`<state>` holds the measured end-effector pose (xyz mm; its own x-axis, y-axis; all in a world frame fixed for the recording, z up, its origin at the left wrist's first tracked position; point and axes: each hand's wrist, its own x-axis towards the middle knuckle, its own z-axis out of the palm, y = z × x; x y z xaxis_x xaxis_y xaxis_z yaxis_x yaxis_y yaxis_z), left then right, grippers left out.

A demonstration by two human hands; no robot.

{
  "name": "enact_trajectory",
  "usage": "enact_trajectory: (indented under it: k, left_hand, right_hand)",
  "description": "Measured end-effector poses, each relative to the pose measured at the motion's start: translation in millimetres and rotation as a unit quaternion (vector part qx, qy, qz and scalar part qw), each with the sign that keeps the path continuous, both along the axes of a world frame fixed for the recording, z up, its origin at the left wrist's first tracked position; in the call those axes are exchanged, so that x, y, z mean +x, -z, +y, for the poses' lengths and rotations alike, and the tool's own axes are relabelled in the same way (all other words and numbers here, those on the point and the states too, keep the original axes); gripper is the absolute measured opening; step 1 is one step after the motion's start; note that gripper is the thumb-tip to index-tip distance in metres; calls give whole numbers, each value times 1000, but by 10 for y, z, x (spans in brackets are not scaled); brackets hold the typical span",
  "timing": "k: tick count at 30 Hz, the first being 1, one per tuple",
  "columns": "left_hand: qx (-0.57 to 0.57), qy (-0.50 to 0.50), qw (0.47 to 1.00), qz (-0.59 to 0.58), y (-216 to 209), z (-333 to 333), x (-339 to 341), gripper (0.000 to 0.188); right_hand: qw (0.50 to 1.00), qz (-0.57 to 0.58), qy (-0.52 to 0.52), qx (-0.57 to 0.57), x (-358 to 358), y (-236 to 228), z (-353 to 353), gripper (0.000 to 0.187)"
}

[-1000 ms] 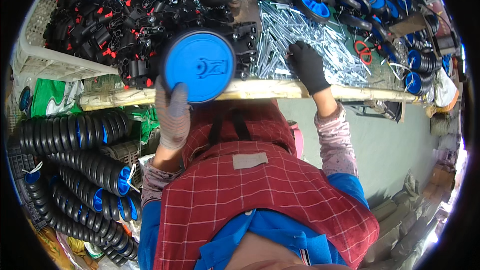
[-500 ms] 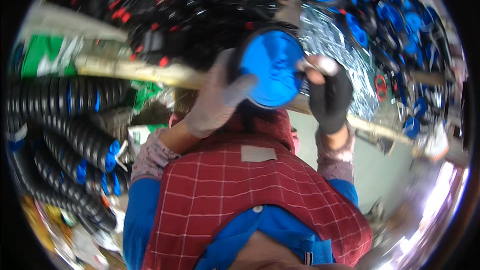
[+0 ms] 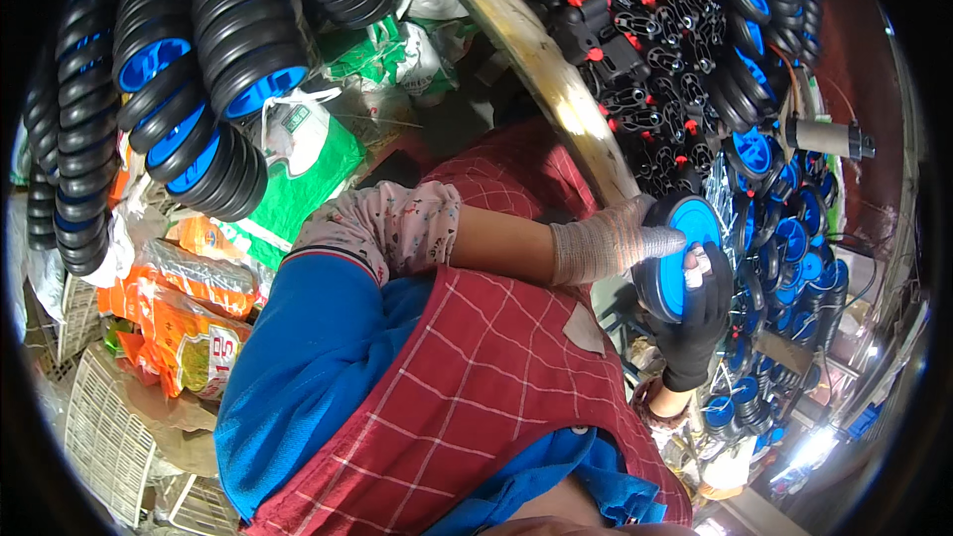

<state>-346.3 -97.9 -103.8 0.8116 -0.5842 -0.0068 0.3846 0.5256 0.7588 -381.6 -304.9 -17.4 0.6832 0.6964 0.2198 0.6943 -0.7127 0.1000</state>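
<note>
A wheel with a black tyre and a bright blue hub [image 3: 672,283] is held between my two hands, tilted with its blue face toward the right. My left hand [image 3: 611,240], in a pale grey knit glove, is closed on its near-left rim, the thumb lying across the blue face. From the right, my right hand [image 3: 703,316] in a black glove grips the lower edge. Its pale fingertips rest by the hub; whether they also pinch a small part I cannot make out.
A wooden edge [image 3: 556,69] borders a heap of black plastic parts with red tabs [image 3: 645,69]. More blue-hubbed wheels [image 3: 791,236] pile up at right. Long stacks of wheels [image 3: 246,25] stand upper left, beside a green-and-white bag [image 3: 313,174], orange packets [image 3: 184,313] and a pale crate [image 3: 104,427].
The whole view has turned, so the wooden edge now slants and the wheel sits farther right in the picture. Both hands stay on the wheel, which now shows more edge-on.
</note>
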Motion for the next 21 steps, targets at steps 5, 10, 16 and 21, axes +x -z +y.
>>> enact_trajectory:
  k: [5,10,16,21]
  left_hand:
    - [-116,-7,988,98,43,65,-131,72]
    - [-112,-7,990,81,155,6,-143,69]
    - [-138,-37,987,74,197,87,-110,70]
    - [-163,-37,982,89,152,147,-117,62]
  right_hand:
    - [998,-62,-25,12,-34,171,65,66]
    - [997,-67,-32,22,-50,187,117,64]
    - [996,-63,-49,30,94,270,185,65]
    - [996,-64,-57,22,134,286,212,65]
